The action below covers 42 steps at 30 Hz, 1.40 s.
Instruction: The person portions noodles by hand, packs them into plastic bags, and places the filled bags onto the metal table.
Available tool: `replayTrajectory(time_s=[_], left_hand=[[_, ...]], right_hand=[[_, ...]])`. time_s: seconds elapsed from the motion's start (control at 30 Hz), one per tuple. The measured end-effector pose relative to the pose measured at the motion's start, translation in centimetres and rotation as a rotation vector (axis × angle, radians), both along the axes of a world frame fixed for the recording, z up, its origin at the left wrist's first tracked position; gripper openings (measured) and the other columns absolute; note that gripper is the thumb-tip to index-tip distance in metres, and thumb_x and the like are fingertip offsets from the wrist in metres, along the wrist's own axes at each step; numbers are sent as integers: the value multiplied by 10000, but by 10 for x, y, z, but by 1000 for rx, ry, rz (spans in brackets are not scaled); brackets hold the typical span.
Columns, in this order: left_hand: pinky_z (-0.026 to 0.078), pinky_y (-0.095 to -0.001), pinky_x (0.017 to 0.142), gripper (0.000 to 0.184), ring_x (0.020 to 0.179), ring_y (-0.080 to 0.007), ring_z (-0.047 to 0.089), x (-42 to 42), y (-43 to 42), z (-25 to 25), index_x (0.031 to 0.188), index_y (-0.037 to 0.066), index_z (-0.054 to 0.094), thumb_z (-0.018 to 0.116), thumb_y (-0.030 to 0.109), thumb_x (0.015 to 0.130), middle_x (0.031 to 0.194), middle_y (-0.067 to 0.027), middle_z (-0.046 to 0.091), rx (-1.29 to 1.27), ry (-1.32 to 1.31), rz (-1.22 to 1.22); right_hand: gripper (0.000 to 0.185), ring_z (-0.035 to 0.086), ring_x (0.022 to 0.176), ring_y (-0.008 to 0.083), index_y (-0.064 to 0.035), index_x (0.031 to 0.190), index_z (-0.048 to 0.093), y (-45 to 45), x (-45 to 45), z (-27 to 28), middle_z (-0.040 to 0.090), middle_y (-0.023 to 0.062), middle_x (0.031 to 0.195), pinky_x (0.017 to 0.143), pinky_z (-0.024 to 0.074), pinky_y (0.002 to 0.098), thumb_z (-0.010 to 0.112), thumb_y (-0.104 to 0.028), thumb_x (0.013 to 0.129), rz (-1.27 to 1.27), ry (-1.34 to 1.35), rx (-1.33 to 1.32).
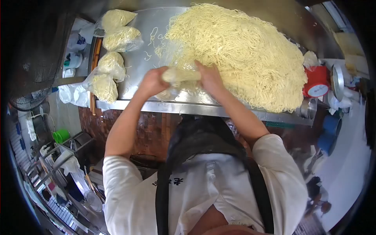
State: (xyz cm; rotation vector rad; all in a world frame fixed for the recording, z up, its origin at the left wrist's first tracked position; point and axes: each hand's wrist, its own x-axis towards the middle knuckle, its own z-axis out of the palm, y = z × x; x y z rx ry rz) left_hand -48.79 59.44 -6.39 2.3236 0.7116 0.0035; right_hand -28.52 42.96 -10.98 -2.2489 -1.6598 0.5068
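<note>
A large heap of pale yellow noodles (243,55) covers the middle and right of the metal worktop (135,58). In front of its left side, a clear plastic bag of noodles (182,75) is stretched between my hands, slightly blurred. My left hand (154,83) is closed around the bag's left end. At its other end, my right hand (210,79) grips the bag, with the fingers close against the heap. More clear plastic (172,51) lies behind the hands, and a shiny film shows beneath them.
Several filled bags of noodles (111,64) line the worktop's left side, beside wooden sticks (94,74). Loose noodle strands (158,51) lie near the heap. A red container (316,80) and a round metal lid (337,81) stand at the right. The worktop's metal edge (156,106) runs before me.
</note>
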Motion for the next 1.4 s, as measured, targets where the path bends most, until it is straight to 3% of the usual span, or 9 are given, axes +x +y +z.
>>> replayTrajectory(time_s=[0.13,0.33,0.53,0.73,0.83,0.93,1.1,1.27,1.4], left_hand=[[522,-425,756,453,849,-419,652,-17,-17,107,1070,-8,663,756,101,641,897,-240,678,33,-51,93],[528,-415,736,346,824,-395,657,-2,-26,139,998,43,688,742,96,660,889,-206,682,64,-143,39],[529,-402,695,300,796,-380,661,30,-27,102,983,59,687,738,101,691,880,-174,685,110,-265,-41],[461,-432,925,454,1072,-349,594,7,6,22,1138,84,644,719,56,691,1092,-129,662,306,-271,-56],[404,-461,995,503,1193,-348,509,-5,10,-55,1181,91,629,683,15,687,1202,-110,610,371,-180,63],[437,-487,941,464,1156,-386,510,-12,-40,-48,1153,39,625,694,50,695,1205,-202,558,449,-220,347],[458,-442,909,431,1036,-419,532,19,-81,-59,1130,-1,597,760,144,757,1082,-221,546,247,-111,577],[475,-468,581,135,632,-431,611,35,-35,-49,976,13,579,534,140,965,674,-224,610,270,-425,622],[491,-452,589,88,700,-437,649,31,-90,27,981,22,580,539,95,953,772,-254,638,65,-367,540]], right_hand=[[191,678,702,224,-121,1017,689,10,51,11,715,97,865,633,596,336,686,-55,838,-107,105,64],[253,694,797,254,-71,1036,693,-20,154,55,714,141,923,728,573,332,650,15,802,-250,154,336],[318,689,845,330,-35,1064,672,-55,257,36,697,206,897,757,544,359,624,-23,750,-373,-149,384],[456,658,1021,368,41,1157,629,-123,358,72,650,289,1120,861,541,422,645,-174,756,-542,-401,-73],[340,643,1028,354,-26,1113,656,-134,482,-41,691,223,1013,858,518,485,598,-198,826,-392,-481,-308],[421,605,1076,374,-40,1224,592,-32,247,99,628,193,1158,989,447,461,594,-63,803,-286,-541,-559],[435,457,1273,376,-153,1324,577,23,13,-42,499,232,1358,1063,409,446,487,-50,911,301,-190,53],[436,638,1039,355,-84,1314,553,106,-31,-82,587,272,1229,868,530,428,582,-199,894,402,354,-212],[336,664,907,336,-6,1058,625,110,-36,-18,653,228,1075,732,541,413,672,-208,794,264,705,179]])
